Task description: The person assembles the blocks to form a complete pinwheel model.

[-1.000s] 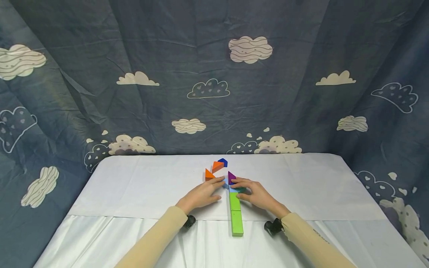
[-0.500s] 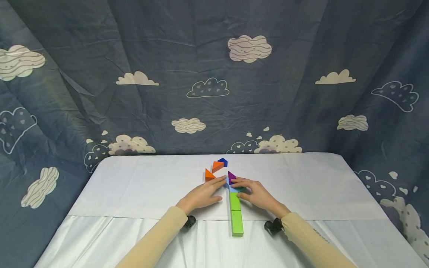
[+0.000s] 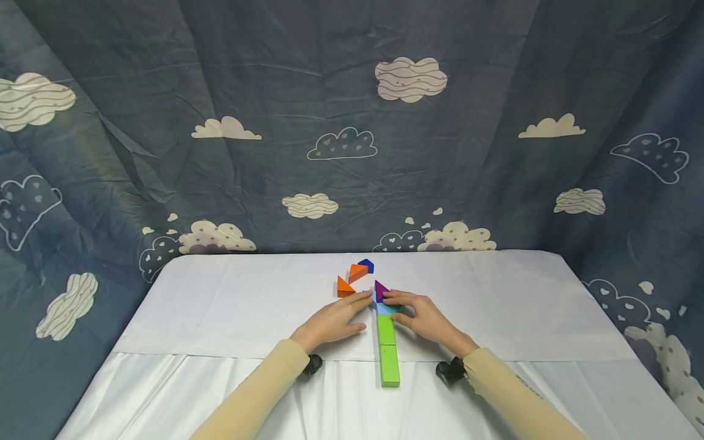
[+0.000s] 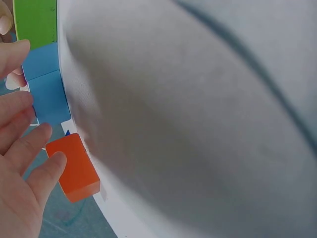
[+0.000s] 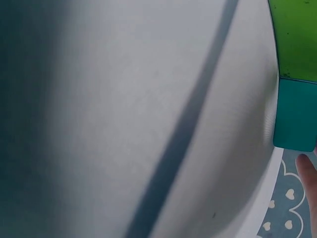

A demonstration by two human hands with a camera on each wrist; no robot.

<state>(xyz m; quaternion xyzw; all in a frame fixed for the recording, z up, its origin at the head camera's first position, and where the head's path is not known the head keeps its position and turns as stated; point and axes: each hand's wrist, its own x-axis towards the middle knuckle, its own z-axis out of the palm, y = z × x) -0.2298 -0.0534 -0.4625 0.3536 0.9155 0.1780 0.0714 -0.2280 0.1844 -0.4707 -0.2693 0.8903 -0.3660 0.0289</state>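
Observation:
My left hand (image 3: pixel 331 321) reaches in from the left, fingers nearly straight, fingertips against light blue blocks (image 4: pixel 49 98). From the other side my right hand (image 3: pixel 426 319) rests its fingertips by a purple triangular block (image 3: pixel 379 291) and a teal block (image 5: pixel 295 114); its thumb lies near the far end of a green block (image 3: pixel 386 330). A second green block (image 3: pixel 390 366) continues the row towards me. In the left wrist view, an orange block (image 4: pixel 75 168) sits beside my left fingers. My fingers partly cover the light blue and teal blocks.
Beyond my left hand lie an orange triangular block (image 3: pixel 344 288), another orange block (image 3: pixel 358 272) and a dark blue block (image 3: pixel 366 266). White cloth covers the table (image 3: pixel 231 305). A dark cloud-patterned curtain (image 3: pixel 341 189) hangs behind its far edge.
Hardly anything differs. The left fingertips have shifted slightly right, towards the light blue blocks. My right hand and the blocks look almost unmoved.

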